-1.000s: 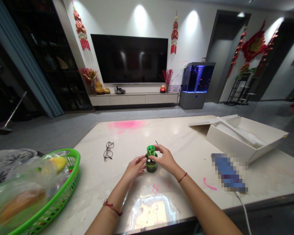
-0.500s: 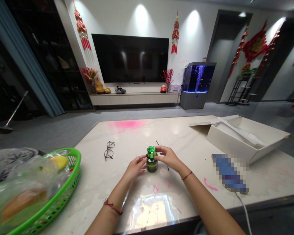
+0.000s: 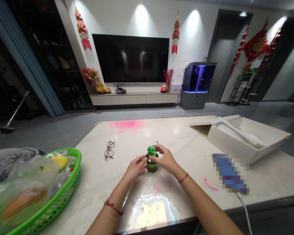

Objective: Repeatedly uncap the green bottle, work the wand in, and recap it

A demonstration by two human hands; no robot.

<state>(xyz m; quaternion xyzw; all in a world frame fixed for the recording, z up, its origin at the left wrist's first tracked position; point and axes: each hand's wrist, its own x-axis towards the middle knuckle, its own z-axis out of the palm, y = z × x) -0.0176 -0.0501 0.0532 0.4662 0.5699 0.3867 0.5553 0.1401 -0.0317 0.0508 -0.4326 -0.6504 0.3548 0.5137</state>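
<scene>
A small dark green glass bottle (image 3: 152, 167) stands upright on the pale tabletop between my hands. On its top sits a shiny metallic green cap (image 3: 151, 150). My left hand (image 3: 136, 165) rests against the bottle's left side, its fingertips closed in on the shoulder. From the right, my right hand (image 3: 165, 157) has its thumb in front and fingers behind, wrapped round the cap. The tip of a thin black stick (image 3: 157, 142) shows just beyond my right hand, which hides the rest of it.
Folded-arm eyeglasses (image 3: 109, 150) lie left of the bottle. A green plastic basket (image 3: 75, 169) with bagged food fills the left side. At right are an open white box (image 3: 235, 147) and a blurred blue object (image 3: 229, 173) with a white cable (image 3: 245, 209). Pink stains mark the table (image 3: 181, 130).
My right hand has shifted slightly left and round the cap, its thumb now across the front. It covers more of the black stick. My left hand and the bottle have stayed put.
</scene>
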